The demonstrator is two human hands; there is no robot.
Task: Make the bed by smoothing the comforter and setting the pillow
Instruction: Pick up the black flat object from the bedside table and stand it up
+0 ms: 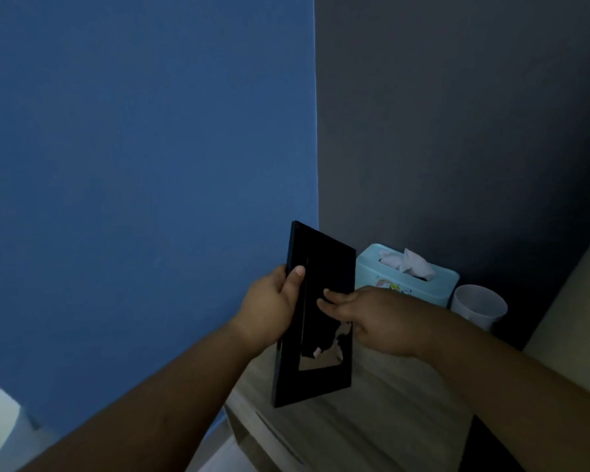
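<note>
A black picture frame (324, 267) stands tilted over a wooden bedside table (372, 413), its lower edge near or on the tabletop. My left hand (269, 308) grips the frame's left edge, thumb on the front. My right hand (368, 318) holds the frame's right side, fingers pinched on the front. No comforter or pillow can be made out; a pale surface (573, 301) at the right edge may be the bed.
A light blue tissue box (406, 277) with a tissue sticking up sits at the back of the bedside table. A white cup (477, 306) stands to its right. A blue wall (133, 165) is on the left, a dark grey wall (457, 114) behind.
</note>
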